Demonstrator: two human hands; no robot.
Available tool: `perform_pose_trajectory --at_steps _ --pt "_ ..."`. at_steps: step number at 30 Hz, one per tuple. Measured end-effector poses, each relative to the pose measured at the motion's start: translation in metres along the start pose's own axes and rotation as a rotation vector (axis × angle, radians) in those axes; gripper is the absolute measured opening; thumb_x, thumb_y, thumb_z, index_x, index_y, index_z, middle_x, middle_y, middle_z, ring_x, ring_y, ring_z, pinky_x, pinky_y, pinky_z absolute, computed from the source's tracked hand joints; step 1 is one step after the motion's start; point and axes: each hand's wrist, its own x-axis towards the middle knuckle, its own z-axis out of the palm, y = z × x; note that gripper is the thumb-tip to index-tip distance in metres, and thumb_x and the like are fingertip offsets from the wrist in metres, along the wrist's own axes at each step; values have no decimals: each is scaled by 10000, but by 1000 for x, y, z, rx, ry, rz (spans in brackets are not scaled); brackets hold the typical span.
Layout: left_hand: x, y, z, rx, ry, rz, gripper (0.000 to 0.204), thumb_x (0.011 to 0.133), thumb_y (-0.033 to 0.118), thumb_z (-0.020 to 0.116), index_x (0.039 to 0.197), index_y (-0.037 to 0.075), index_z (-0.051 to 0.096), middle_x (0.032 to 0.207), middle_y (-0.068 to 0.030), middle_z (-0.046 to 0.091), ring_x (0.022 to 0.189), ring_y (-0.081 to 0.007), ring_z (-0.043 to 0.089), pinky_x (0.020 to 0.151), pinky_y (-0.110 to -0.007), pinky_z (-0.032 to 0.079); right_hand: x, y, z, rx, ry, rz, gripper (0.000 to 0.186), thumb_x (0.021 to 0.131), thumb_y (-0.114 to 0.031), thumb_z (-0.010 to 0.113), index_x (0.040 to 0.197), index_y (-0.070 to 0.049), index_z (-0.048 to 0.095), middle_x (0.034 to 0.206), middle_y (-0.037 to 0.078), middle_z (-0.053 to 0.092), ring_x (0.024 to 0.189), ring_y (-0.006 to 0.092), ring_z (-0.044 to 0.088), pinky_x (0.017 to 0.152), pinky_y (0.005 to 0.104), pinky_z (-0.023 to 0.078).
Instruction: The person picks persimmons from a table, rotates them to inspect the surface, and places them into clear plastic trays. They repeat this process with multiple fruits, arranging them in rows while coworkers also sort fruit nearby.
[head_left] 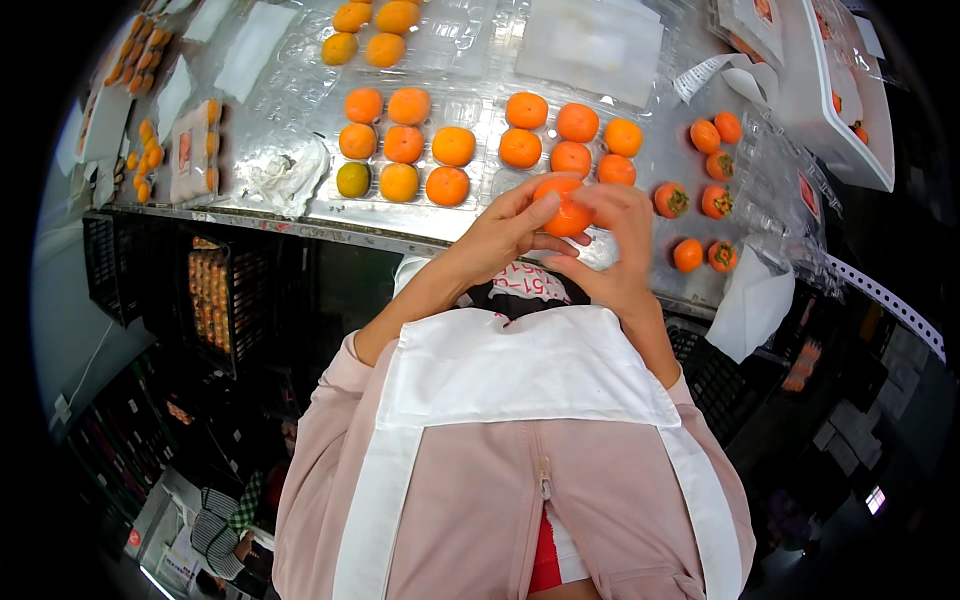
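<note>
An orange persimmon (pixel 562 215) is held up at the metal table's near edge, gripped by the fingers and thumb of my left hand (pixel 512 228). My right hand (pixel 615 245) curls against the fruit's right side, its upper fingers blurred, its thumb stretched out below. Just beyond, a clear tray of several orange fruits (pixel 575 125) lies on the table. Left of it is another tray (pixel 400 140) with orange fruits and a greenish one. Several loose persimmons (pixel 716 200), some showing green calyxes, lie to the right.
A white box (pixel 872 130) stands at the far right, packed fruit (pixel 195 150) at the left. Crumpled white cloth (pixel 280 175) lies on the table (pixel 360 224). Below are black crates (pixel 255 300). A white sheet (pixel 748 310) hangs at the right edge; more trays (pixel 460 30) lie behind.
</note>
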Motion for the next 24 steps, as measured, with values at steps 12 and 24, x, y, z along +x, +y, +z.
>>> perform_pose_trajectory --at_steps 12,24 --pt "-13 -6 11 203 38 114 647 952 566 232 1356 66 302 1264 -115 434 1177 -188 467 918 -335 452 22 -23 26 175 60 49 243 877 -226 579 1018 -29 561 1004 93 585 971 242 549 850 354 396" --pt "-21 6 18 647 15 499 776 762 -3 683 1404 72 254 1302 -123 438 1232 -218 430 978 -375 391 16 -9 8 867 221 543 400 1002 -323 337 1210 -7 469 1072 71 549 1020 151 521 889 309 422"
